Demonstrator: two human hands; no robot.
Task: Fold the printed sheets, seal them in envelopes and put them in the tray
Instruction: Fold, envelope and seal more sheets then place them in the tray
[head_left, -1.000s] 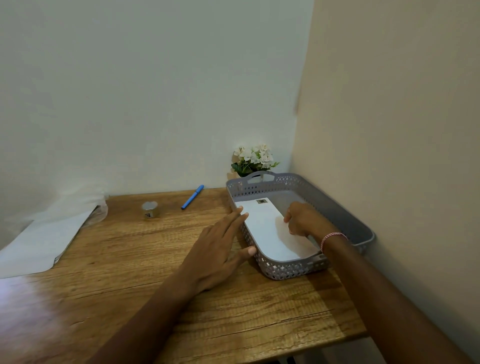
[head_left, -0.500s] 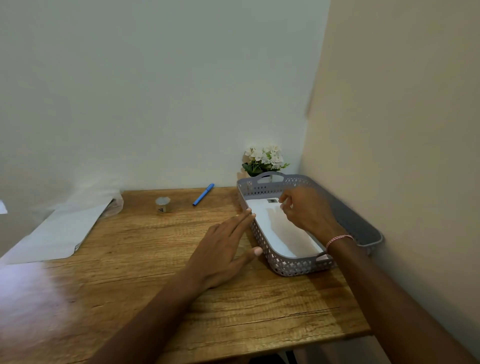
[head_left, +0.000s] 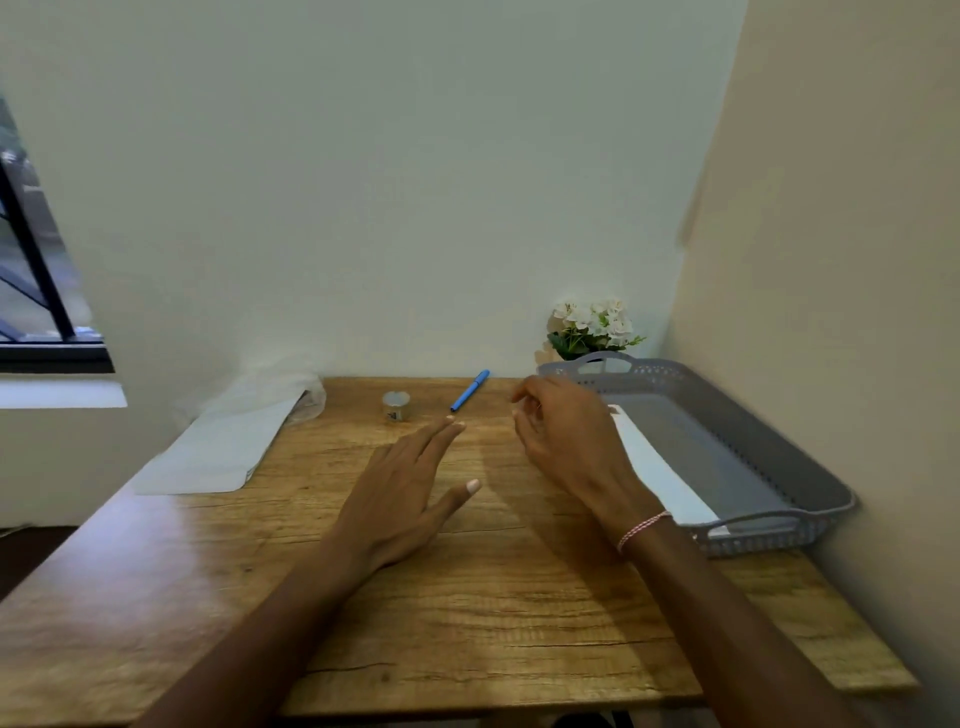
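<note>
A grey perforated tray (head_left: 810, 470) stands at the table's right edge against the wall. A white envelope (head_left: 654, 470) lies flat inside it along its left side. My right hand (head_left: 566, 436) hovers just left of the tray with loosely curled fingers and holds nothing. My left hand (head_left: 410, 488) is over the middle of the table, fingers straight, thumb spread, empty. A stack of white sheets in a clear wrapper (head_left: 223, 441) lies at the table's far left.
A blue pen (head_left: 469, 390) and a small roll of tape (head_left: 396, 405) lie near the back wall. A pot of white flowers (head_left: 592, 327) stands behind the tray. The wooden table (head_left: 467, 613) ends at a wall on the right.
My right hand has left the envelope in the tray and drawn out to the left. My left hand has come off the tray's side. The view has swung left.
</note>
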